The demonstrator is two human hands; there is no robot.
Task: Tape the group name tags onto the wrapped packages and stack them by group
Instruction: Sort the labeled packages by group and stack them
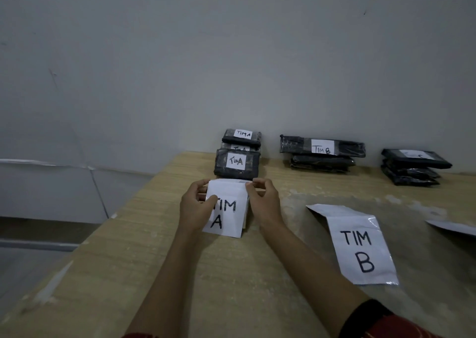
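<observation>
A folded white sheet marked "TIM A" [228,214] stands on the wooden table [154,273]. My left hand [195,206] grips its left edge with the thumb over the front. My right hand [262,200] pinches its top right corner. Just behind it lies a black wrapped package tagged "Tim A" [237,164], with a stack of two more "Tim A" packages [242,138] behind that. A stack of black packages tagged "Tim B" [322,153] sits to the right against the wall. A third black stack [413,166] lies at far right; its tag is too faint to read.
A large white sheet marked "TIM B" [360,247] lies flat on the table at right. Another white sheet's corner [453,227] shows at the right edge. The table's left edge runs diagonally, with floor below. A grey wall stands behind the stacks.
</observation>
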